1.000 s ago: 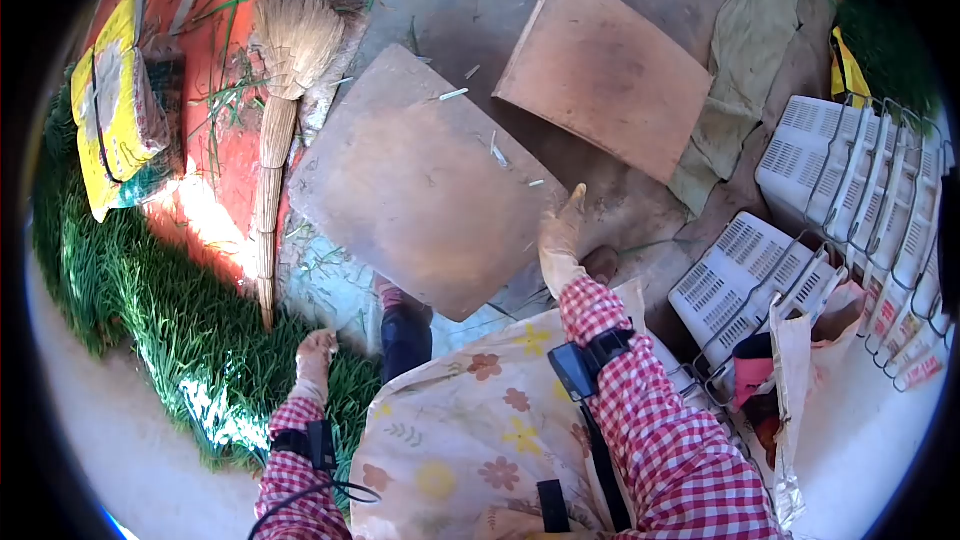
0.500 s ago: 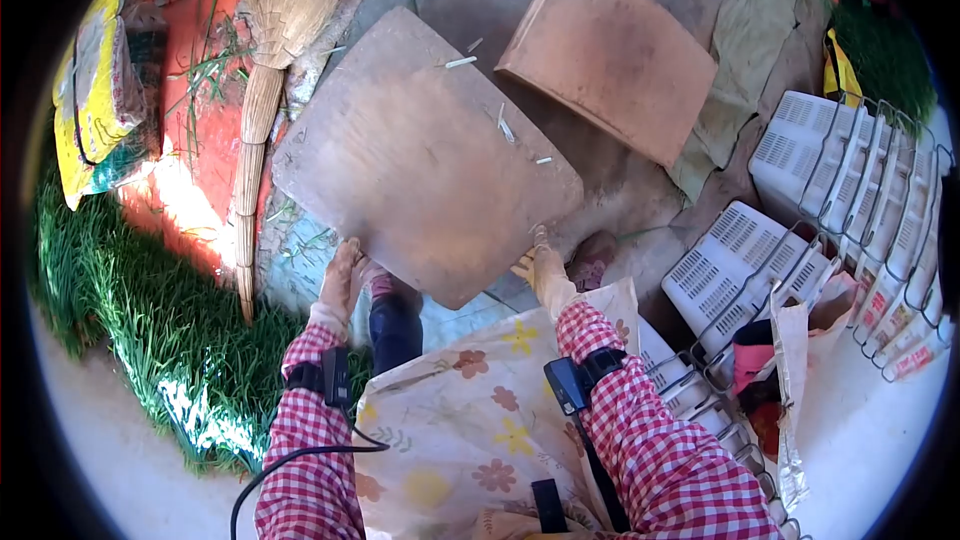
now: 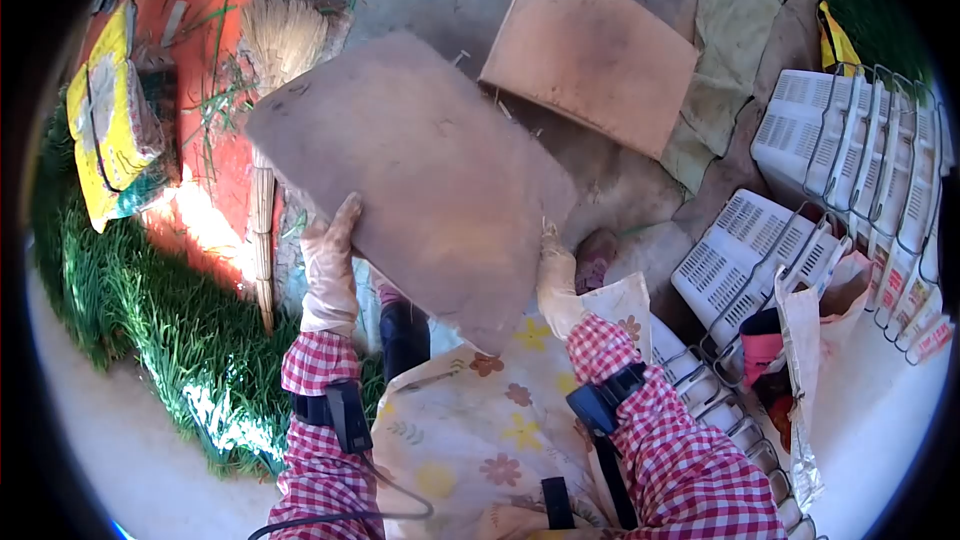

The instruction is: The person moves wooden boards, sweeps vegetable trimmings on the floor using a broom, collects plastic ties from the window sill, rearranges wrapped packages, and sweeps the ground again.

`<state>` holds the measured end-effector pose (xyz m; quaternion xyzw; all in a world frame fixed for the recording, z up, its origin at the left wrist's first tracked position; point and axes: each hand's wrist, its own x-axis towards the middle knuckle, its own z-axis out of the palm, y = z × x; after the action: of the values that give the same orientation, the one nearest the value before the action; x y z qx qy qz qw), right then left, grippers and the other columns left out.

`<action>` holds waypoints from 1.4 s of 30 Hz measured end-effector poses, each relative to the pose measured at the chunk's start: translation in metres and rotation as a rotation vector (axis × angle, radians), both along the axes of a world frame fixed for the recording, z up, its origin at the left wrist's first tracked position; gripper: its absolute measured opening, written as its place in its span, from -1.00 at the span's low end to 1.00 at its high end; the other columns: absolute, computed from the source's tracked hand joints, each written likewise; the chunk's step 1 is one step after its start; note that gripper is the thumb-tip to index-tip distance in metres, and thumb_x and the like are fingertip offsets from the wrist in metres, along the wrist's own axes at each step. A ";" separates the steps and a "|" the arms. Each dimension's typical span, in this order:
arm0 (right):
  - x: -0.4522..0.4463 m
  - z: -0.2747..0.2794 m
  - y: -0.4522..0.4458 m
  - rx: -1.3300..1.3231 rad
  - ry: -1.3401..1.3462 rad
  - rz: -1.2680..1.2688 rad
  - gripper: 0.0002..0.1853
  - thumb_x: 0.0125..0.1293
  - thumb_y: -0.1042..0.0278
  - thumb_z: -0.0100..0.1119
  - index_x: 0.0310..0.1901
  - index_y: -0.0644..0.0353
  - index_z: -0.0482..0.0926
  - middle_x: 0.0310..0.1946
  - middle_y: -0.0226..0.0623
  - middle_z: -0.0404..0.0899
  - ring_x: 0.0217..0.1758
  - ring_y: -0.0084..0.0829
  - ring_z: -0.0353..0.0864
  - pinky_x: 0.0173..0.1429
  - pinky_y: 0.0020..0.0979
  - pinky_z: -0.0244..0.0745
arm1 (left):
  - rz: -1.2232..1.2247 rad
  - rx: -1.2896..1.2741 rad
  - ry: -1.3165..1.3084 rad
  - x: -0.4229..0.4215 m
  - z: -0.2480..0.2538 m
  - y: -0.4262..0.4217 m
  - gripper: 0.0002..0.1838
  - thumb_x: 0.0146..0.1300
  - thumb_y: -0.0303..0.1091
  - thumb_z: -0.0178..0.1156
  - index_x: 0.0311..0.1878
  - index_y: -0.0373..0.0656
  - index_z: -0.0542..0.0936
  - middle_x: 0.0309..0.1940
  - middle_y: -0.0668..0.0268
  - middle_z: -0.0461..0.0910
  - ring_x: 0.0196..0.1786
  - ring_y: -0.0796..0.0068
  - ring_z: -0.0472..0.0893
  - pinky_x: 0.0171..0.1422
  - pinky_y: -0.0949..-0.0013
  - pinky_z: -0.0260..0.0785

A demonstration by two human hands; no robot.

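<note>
1. One grey floor (image 3: 400,0) spreads across the upper part of the view, with cut green blades strewn at its upper left.
2. Dense green grass (image 3: 150,330) fills the left side, sunlit in patches.
3. Several white crates (image 3: 805,130) with slotted walls stand at the right, wire loops around them.
4. A broad brown board (image 3: 430,160) with rounded corners is between the two hands; its near corner overlaps the flowered apron (image 3: 510,440).
5. An orange-red sheet (image 3: 208,50) lies beyond the grass, near a yellow bag (image 3: 88,160).
6. A second board (image 3: 595,55) lies past the first, beside a greenish cloth (image 3: 735,50).
7. A straw broom (image 3: 283,35) lies just beside the sheet's right part, its middle partly hidden by the first board.
8. The left hand (image 3: 330,265) is clamped on the board's left edge, thumb across the upper face.
9. The right hand (image 3: 555,265) touches the opposite edge; whether its fingers close round it, I cannot tell.
</note>
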<state>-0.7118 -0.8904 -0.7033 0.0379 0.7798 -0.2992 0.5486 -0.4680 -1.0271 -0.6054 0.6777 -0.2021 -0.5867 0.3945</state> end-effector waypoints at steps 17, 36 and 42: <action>-0.065 0.029 0.001 0.361 -0.708 -0.227 -0.56 0.35 0.06 -0.25 0.05 0.26 0.34 -0.09 -0.14 0.49 -0.12 -0.24 0.52 -0.06 -0.27 0.49 | -0.170 0.147 -0.188 -0.109 -0.009 -0.023 -0.72 0.07 -0.31 0.23 -0.42 -0.40 0.50 -0.54 0.30 0.49 -0.58 0.56 0.40 -0.49 0.44 0.27; -0.028 -0.017 0.044 0.277 -0.695 0.090 -0.30 0.27 -0.23 -0.40 0.17 0.27 0.21 0.15 -0.01 0.26 0.16 -0.04 0.30 0.11 -0.05 0.27 | -0.067 0.136 -0.298 0.020 -0.013 0.056 -0.33 -0.02 -0.44 0.32 0.16 -0.30 0.23 -0.06 0.19 0.42 -0.18 0.44 0.50 -0.14 0.43 0.43; 0.031 -0.013 0.043 0.436 -0.118 0.133 -0.32 0.27 -0.14 -0.31 0.04 0.46 0.34 0.04 0.17 0.34 0.18 0.01 0.27 0.18 -0.33 0.23 | -0.191 0.003 -0.350 0.006 -0.018 0.035 -0.40 -0.02 -0.57 0.27 0.13 -0.28 0.26 -0.04 0.19 0.42 -0.11 0.39 0.50 0.00 0.39 0.44</action>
<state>-0.6811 -0.8470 -0.7167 0.1213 0.7934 -0.0844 0.5905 -0.4617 -0.9918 -0.6234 0.7476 -0.3301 -0.4951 0.2950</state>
